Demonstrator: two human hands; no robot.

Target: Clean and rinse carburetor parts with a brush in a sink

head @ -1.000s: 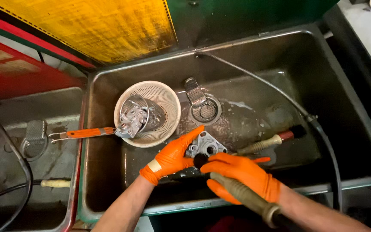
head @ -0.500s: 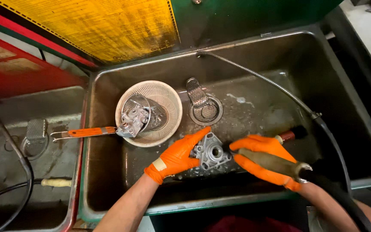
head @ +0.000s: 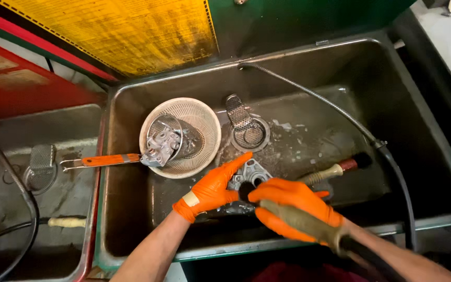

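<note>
My left hand (head: pixel 212 190), in an orange glove, rests flat on a grey cast metal part (head: pixel 250 176) lying on the floor of a dark wash sink (head: pixel 131 156). My right hand (head: pixel 291 206), gloved the same way, grips a brush-tipped hose nozzle (head: pixel 301 222) whose black tip meets the part's round opening. A second brush (head: pixel 335 169) with a pale handle and dark bristles lies just right of the part.
A beige plastic basket (head: pixel 204 130) holds a wire strainer (head: pixel 163 141) with an orange handle and a small metal part. A round drain (head: pixel 250 134) with a perforated flap sits behind. A flexible hose (head: pixel 335 107) arcs over the sink. Another basin (head: pixel 53 198) lies left.
My right hand swung out to the right with the nozzle and has come back left, putting its tip on the metal part again. My left hand stayed on the part.
</note>
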